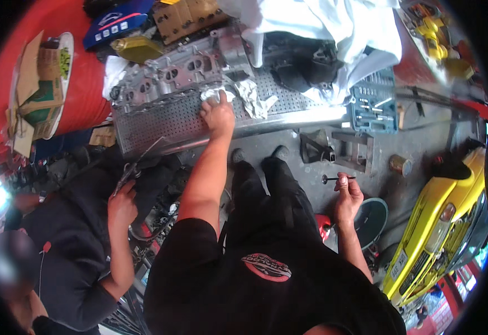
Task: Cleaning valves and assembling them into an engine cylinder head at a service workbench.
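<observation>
My left hand [219, 118] reaches onto the perforated metal bench [171, 129], its fingers closed on a crumpled white paper towel [209, 95]. Just beyond that hand lies an aluminium cylinder head [168, 78] with a row of round ports. A second crumpled piece of white paper [252, 99] sits to the right of the hand. Out to the right, over the floor, my right hand [349, 202] pinches an engine valve [331, 179] by its stem. The valve's dark round head points left.
A co-worker at left holds a metal tool [128, 172] with a thin rod. White cloth [322, 25] drapes over dark parts at the back. A blue socket set case [373, 106] lies at the bench's right end. Metal stands [355, 151], a bucket [371, 223] and a yellow car front [431, 223] occupy the right.
</observation>
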`<state>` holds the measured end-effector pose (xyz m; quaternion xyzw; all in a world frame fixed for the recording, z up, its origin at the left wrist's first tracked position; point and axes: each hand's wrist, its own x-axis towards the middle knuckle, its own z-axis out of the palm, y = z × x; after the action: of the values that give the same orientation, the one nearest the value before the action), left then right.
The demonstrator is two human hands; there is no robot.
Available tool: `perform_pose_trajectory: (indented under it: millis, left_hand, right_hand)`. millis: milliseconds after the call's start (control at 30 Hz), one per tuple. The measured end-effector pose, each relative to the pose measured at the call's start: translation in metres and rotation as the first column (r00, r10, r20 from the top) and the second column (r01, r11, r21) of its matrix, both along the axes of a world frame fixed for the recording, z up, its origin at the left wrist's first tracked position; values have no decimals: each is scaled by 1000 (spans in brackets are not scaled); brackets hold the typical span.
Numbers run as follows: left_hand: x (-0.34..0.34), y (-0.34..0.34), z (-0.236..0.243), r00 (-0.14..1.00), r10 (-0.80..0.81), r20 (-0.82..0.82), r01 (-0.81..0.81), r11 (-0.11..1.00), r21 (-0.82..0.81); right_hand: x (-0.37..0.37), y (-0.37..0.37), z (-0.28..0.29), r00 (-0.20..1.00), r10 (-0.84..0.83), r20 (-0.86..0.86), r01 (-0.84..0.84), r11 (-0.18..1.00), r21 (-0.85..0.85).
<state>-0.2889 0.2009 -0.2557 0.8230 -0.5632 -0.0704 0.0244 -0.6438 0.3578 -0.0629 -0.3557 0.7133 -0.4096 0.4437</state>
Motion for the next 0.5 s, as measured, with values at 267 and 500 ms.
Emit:
perform_pose_trajectory:
  millis: [267,500]
  left_hand:
    - [81,42,-64,952,-26,-306,17,999,-31]
    - [-30,119,167,50,-77,-996,-134,987,-83]
  right_hand:
    - [59,-5,31,986,76,-146,-78,997,-13]
    - [86,-14,31,980,-63,188,113,957,-268]
